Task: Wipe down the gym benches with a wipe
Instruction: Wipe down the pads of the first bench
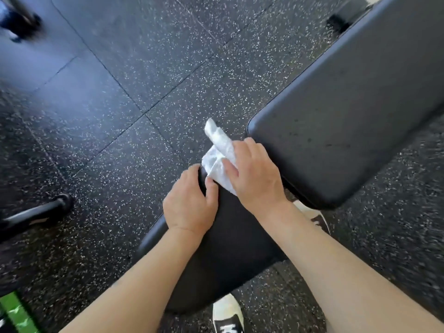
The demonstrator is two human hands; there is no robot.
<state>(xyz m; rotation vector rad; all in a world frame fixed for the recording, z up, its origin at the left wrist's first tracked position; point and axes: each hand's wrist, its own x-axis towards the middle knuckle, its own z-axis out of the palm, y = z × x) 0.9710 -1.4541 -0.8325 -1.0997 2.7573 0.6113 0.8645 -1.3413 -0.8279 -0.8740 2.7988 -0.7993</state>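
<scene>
A black padded gym bench runs from bottom centre to top right in two parts: a small seat pad (228,248) near me and a long back pad (355,111) beyond it. My left hand (189,205) grips the far left corner of the seat pad, fingers curled over its edge. A crumpled white wipe (219,155) lies under my right hand (254,174), which presses it down at the far end of the seat pad, next to the gap between the pads. Part of the wipe sticks out past the fingers over the floor.
Speckled black rubber floor tiles (144,80) surround the bench. A dark bar end (36,212) lies on the floor at left, with something green (16,316) at the bottom left corner. My white-and-black shoe (228,313) stands under the seat. Dark equipment (19,20) sits top left.
</scene>
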